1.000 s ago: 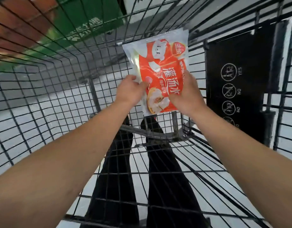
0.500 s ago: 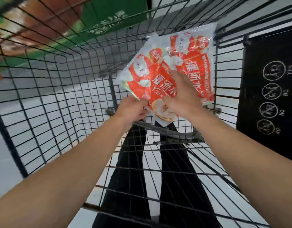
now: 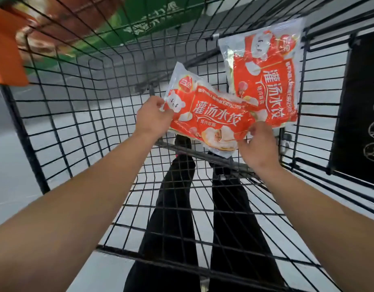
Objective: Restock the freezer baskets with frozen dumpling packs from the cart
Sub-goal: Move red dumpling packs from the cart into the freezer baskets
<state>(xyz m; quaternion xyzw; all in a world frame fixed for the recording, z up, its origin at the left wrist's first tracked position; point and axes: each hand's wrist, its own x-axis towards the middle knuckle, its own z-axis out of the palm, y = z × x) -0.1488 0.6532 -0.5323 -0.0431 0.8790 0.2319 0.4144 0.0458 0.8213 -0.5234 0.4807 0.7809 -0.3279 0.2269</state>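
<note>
Both hands reach into the black wire cart (image 3: 80, 114). The left hand (image 3: 152, 119) pinches the left edge of a red dumpling pack (image 3: 211, 116), while the right hand (image 3: 258, 147) grips its lower right corner. A second dumpling pack (image 3: 266, 76) leans upright against the cart's far wall, just behind.
</note>
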